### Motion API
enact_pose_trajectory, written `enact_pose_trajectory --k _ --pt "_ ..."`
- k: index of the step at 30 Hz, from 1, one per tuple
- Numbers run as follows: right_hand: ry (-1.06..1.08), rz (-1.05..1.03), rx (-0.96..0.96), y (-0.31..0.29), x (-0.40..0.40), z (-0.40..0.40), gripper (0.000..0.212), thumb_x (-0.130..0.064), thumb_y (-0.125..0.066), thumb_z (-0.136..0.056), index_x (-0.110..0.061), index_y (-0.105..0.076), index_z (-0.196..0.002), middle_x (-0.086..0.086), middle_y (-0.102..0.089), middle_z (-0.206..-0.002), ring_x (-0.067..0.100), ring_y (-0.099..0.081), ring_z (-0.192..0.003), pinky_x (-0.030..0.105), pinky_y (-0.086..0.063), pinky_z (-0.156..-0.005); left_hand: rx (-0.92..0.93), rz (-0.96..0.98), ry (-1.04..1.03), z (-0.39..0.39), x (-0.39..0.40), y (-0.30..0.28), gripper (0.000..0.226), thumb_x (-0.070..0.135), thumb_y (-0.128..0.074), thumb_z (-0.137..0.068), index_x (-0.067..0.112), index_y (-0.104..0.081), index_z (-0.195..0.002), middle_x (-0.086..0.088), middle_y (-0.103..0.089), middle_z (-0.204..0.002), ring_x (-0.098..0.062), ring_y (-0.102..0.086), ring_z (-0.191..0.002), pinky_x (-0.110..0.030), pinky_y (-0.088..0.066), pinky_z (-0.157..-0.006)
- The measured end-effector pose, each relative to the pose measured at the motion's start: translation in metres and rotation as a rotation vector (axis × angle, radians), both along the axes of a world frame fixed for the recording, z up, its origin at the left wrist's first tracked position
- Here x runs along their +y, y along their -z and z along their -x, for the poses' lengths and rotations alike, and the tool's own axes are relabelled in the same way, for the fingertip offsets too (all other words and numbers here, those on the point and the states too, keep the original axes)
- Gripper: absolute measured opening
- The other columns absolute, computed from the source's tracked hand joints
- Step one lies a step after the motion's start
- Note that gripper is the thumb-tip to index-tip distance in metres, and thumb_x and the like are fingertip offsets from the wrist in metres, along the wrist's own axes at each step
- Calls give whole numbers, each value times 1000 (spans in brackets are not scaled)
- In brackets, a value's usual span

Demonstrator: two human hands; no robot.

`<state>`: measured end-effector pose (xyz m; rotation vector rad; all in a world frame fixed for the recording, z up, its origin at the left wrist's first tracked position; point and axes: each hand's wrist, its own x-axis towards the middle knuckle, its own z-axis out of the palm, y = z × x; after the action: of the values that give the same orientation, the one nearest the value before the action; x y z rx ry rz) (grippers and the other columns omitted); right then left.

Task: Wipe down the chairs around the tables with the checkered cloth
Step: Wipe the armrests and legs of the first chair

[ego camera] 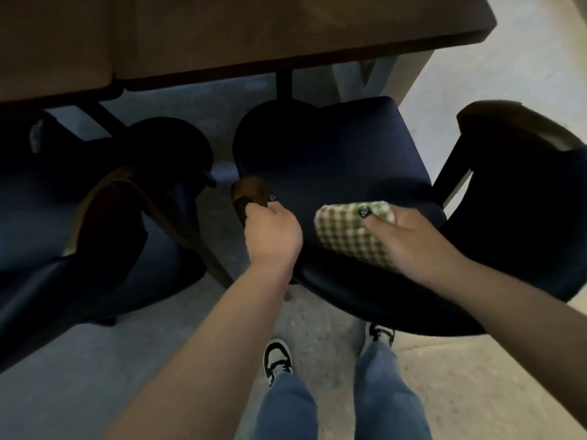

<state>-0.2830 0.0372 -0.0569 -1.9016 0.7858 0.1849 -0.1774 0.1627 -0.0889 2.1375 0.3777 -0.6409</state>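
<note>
A dark blue padded chair (320, 154) stands in front of me, pulled out from the brown table (254, 33). My left hand (273, 233) grips the wooden end of the chair's left armrest (249, 190). My right hand (409, 239) presses a folded green and white checkered cloth (346, 236) flat against the chair's padding, where the seat meets the backrest. The fingers lie on top of the cloth.
A second dark blue chair (95, 223) with a wooden armrest stands close on the left, and a third chair's wooden arm (521, 122) is at the right edge. Black table legs (283, 87) show under the tabletop. My legs and sneakers (279, 360) stand on grey speckled floor.
</note>
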Motion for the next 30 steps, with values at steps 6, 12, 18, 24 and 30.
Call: enact_pose_trajectory --k 6,12,18,24,30 --pt "-62 -389 173 71 -6 -55 28 -11 -47 -93 -11 -72 -105 5 -72 -107 14 -67 -97 28 -50 -94 -28 -183 44 -1 -1 -2 41 29 -32 -104 3 -44 -134 -15 -54 -127 -23 -48 -96 -28 -31 -78" --pt "-367 -312 328 120 8 -65 35 -50 -53 -89 -22 -68 -105 1 -63 -100 17 -60 -86 26 -42 -65 -83 -350 102 -1 -6 4 35 30 -31 -104 3 -45 -122 1 -46 -83 -7 -39 -61 -27 -35 -64" --pt "-535 -256 274 134 11 -70 31 -28 -39 -101 -9 -63 -98 14 -65 -106 26 -59 -88 30 -40 -72 -95 -414 129 -1 -6 3 34 34 -30 -104 7 -45 -118 -5 -51 -91 -9 -45 -64 -24 -35 -55" --pt "-536 -141 93 90 19 -57 24 -21 -38 -98 -14 -61 -102 16 -64 -112 35 -59 -101 30 -39 -75 -103 -440 140 -1 -10 -4 38 32 -31 -104 4 -45 -124 -14 -55 -107 -31 -55 -93 -32 -36 -75" --pt "-613 -174 -108 38 16 -20 26 -22 -41 -99 -12 -58 -117 14 -62 -117 32 -56 -110 42 -43 -95 -83 -403 112 -1 -9 -3 37 32 -32 -103 2 -48 -119 -22 -58 -117 -35 -56 -97 -32 -36 -75"
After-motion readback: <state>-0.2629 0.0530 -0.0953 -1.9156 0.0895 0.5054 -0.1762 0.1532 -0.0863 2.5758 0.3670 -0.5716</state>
